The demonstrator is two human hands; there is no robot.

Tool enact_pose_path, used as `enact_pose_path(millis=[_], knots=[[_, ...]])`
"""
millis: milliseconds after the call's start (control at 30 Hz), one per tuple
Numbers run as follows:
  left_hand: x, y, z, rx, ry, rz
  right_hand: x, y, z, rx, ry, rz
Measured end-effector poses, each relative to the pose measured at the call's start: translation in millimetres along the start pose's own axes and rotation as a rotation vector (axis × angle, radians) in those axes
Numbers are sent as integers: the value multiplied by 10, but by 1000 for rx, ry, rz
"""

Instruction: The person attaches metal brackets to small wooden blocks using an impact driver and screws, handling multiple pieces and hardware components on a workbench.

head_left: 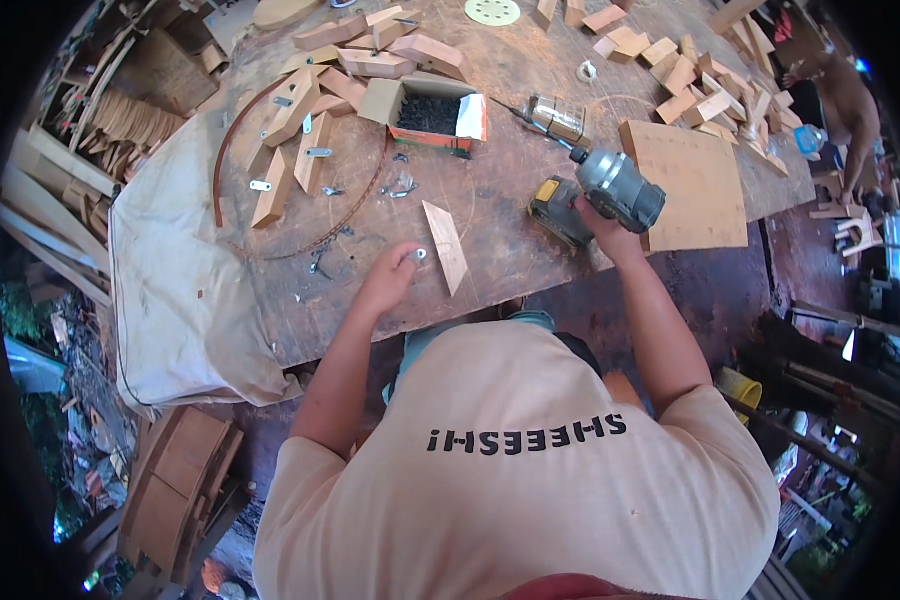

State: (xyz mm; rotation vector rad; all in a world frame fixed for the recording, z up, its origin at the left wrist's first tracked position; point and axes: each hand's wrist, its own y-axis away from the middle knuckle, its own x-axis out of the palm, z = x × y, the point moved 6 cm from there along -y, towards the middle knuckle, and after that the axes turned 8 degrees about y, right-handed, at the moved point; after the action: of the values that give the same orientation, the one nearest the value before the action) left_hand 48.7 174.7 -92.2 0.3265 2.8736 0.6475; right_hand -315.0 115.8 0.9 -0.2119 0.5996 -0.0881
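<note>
Between the fingertips of my left hand [394, 274], a small metal bracket with a hole [420, 254] is pinched. Just to its right, an angle-cut wooden block [446, 248] lies flat on the worktable. My right hand [607, 228] is wrapped round the grip of a cordless impact driver [618, 188]. The driver's long bit points up and to the left, away from me. Its yellow-and-black battery [558, 208] is at the left of the grip. Beyond the block stands an open cardboard box [432, 145] full of dark screws.
Wooden blocks with metal brackets [292, 145] are gathered on the left of the worktable [510, 60]. More blocks [705, 90] are heaped at the far right, near a flat wooden board [692, 180]. Loose brackets [400, 185] lie mid-table. Another person [850, 110] is at the far right.
</note>
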Motion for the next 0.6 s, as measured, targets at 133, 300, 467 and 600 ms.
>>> enact_pose_path(millis=[133,300,467,600], knots=[[35,-15,-167,-48,-89,46,-18,29,106,29,61,-97],[117,-113,-213,43,188,69,23,37,328,79,2,-121],[159,-190,-240,63,123,84,8,76,224,103,25,-191],[123,-220,-205,77,198,23,-11,348,120,142,111,-284]])
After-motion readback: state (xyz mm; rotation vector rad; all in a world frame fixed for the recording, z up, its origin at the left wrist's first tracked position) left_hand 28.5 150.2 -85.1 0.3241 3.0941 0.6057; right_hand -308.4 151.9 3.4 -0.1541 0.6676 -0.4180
